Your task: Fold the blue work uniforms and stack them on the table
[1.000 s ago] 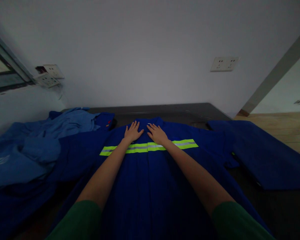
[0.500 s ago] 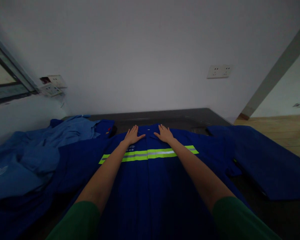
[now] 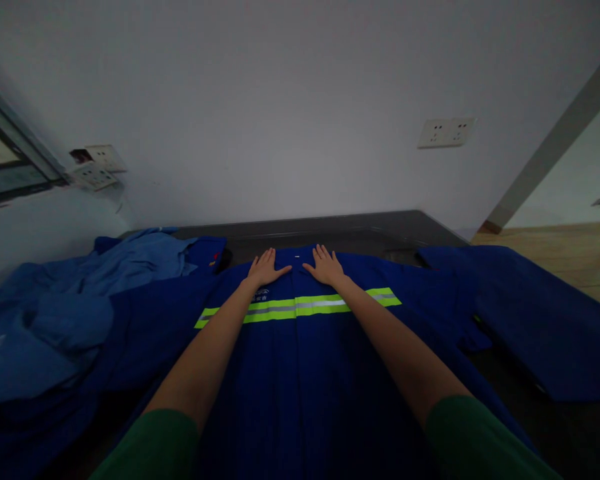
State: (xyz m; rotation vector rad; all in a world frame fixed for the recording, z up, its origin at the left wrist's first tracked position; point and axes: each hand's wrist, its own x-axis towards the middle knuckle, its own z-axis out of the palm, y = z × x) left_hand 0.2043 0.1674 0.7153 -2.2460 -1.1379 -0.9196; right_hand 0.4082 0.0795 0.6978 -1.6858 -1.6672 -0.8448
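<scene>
Fingers flat on jacket, near top edge — tabletop beyond

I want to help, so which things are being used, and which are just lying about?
In use:
left hand
right hand
blue jacket under both
table beneath

Seemingly just lying about:
light blue clothes, left
dark blue cloth, right

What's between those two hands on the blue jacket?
Between the left hand and right hand, the head view shows the blue jacket and a small white mark on it.
</scene>
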